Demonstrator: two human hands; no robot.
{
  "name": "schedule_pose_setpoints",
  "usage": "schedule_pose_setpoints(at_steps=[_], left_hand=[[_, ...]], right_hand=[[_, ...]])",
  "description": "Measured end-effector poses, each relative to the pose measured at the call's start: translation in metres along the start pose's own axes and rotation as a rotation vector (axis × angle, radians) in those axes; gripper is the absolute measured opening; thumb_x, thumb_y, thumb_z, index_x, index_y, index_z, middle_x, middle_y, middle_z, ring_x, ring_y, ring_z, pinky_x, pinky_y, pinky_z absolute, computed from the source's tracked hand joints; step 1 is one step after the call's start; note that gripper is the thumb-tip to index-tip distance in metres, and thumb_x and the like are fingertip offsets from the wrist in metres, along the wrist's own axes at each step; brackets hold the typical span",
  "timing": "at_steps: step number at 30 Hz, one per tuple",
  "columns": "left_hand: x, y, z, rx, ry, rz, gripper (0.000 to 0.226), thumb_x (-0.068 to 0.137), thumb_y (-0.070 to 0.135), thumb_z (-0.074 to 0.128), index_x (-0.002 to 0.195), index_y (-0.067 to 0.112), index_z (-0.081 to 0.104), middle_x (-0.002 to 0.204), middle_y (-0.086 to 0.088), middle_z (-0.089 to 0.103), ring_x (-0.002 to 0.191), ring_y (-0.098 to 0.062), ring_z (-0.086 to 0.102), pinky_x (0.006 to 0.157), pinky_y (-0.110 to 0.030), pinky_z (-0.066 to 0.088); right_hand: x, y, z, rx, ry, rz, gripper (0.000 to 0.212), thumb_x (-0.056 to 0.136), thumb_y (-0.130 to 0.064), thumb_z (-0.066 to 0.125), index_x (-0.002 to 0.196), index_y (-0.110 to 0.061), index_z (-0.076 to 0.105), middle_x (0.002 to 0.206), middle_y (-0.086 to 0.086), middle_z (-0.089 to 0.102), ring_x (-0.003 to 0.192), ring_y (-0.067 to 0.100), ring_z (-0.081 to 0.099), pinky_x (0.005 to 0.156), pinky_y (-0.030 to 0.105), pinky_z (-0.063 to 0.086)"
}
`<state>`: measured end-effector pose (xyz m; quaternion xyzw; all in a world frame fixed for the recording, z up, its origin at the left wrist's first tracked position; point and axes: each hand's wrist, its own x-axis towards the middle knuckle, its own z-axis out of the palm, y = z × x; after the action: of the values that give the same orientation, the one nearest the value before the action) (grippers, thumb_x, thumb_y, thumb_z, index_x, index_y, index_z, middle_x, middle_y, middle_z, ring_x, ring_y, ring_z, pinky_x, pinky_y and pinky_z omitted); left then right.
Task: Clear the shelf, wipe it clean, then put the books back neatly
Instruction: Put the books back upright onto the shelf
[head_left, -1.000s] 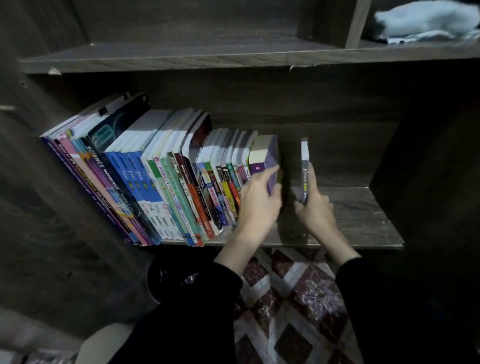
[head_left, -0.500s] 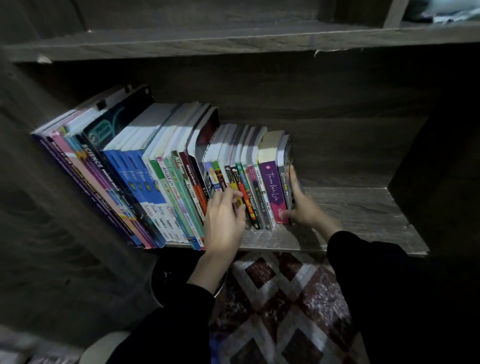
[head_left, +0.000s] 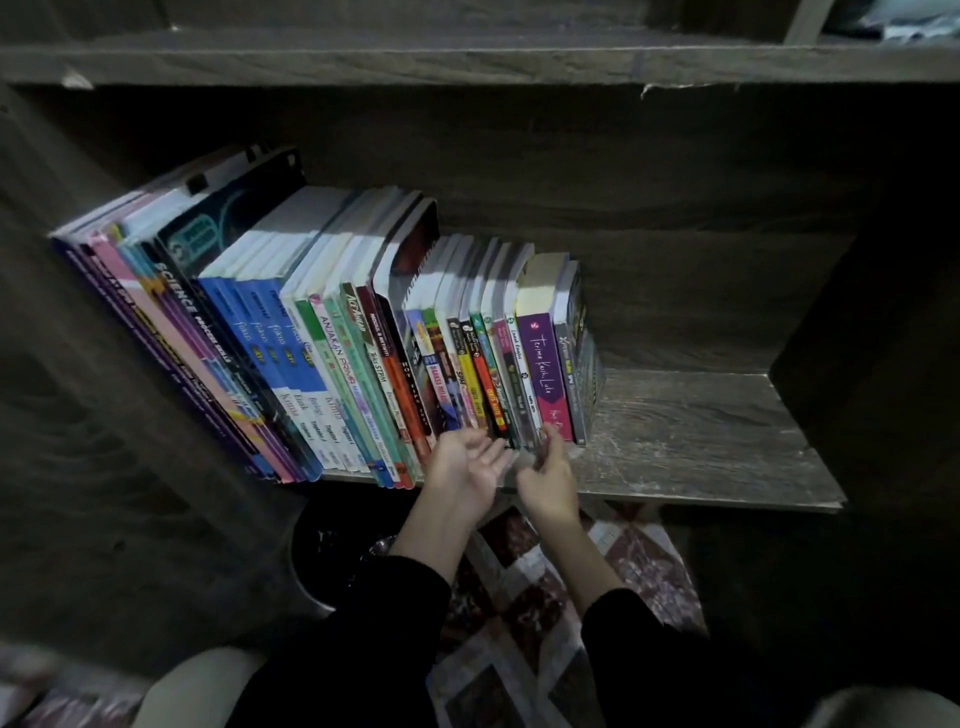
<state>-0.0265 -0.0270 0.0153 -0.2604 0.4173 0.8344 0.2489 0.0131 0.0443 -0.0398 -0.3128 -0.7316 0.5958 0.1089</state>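
Books (head_left: 363, 338): one row, spines out, on left part of shelf (head_left: 701, 441). Left hand (head_left: 465, 467), right hand (head_left: 550, 480): fingers released, grasping nothing, before lower spines.

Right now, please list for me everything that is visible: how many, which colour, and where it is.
books: one row, too many to count surely, mixed colours, left and middle of the shelf
blue books: about four, blue spines, left part of the row
purple book: one, purple, near the row's right end
grey book: one, thin, grey, last at the right end
shelf: one, grey-brown wood, bare at the right
upper shelf: one, same wood, above
pale cloth: one, top right corner, mostly cut off
floor covering: one, red-brown and white pattern, below
left hand: open, before the books' lower edge
right hand: fingers by the purple book's foot
sleeves: two, black
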Motion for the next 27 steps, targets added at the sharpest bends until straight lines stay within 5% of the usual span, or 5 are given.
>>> schedule_pose_setpoints(at_steps=[5,10,17,23,27], left_hand=[[-0.002,-0.010,0.015,0.094,0.081,0.032,0.024,0.086,-0.016,0.031,0.072,0.000,0.042,0.087,-0.005,0.042,0.075,-0.020,0.045,0.066,-0.024,0.042],[0.017,-0.018,0.012,0.201,0.028,0.122,0.065,0.085,-0.013,0.032,0.148,0.001,0.024,0.100,-0.005,0.050,0.084,-0.021,0.048,0.078,-0.037,0.045],[0.014,-0.019,0.005,0.922,0.037,0.242,0.075,0.094,0.018,0.054,0.153,0.014,0.007,0.147,-0.012,0.036,0.126,-0.030,0.046,0.100,-0.040,0.042],[0.003,-0.014,-0.016,1.187,0.079,1.160,0.044,0.081,0.004,0.066,0.121,0.003,0.047,0.117,-0.013,0.042,0.093,-0.031,0.057,0.082,-0.036,0.046],[0.007,0.001,-0.017,1.380,0.197,1.576,0.060,0.075,0.006,0.073,0.128,0.005,0.045,0.120,-0.016,0.043,0.110,-0.026,0.043,0.090,-0.030,0.041]], right_hand=[[0.013,0.005,0.007,-0.103,0.005,-0.016,0.071,0.085,0.004,0.056,0.148,-0.011,0.027,0.146,0.011,0.039,0.137,0.028,0.033,0.114,0.042,0.028],[0.023,0.005,0.015,-0.079,-0.077,-0.020,0.075,0.083,-0.001,0.056,0.149,-0.021,0.026,0.144,0.008,0.042,0.135,0.027,0.037,0.110,0.050,0.033],[0.031,-0.002,-0.010,-0.344,-0.050,-0.250,0.038,0.093,-0.012,0.058,0.130,-0.008,0.050,0.099,0.007,0.064,0.091,0.023,0.060,0.074,0.021,0.044],[0.048,-0.035,-0.033,-0.916,-0.126,-0.404,0.027,0.089,-0.034,0.064,0.098,-0.008,0.063,0.097,0.018,0.068,0.094,0.033,0.063,0.076,0.034,0.047],[0.041,-0.035,-0.032,-1.012,-0.073,-0.451,0.031,0.093,-0.037,0.057,0.101,-0.008,0.063,0.102,0.019,0.067,0.098,0.034,0.063,0.077,0.035,0.045]])
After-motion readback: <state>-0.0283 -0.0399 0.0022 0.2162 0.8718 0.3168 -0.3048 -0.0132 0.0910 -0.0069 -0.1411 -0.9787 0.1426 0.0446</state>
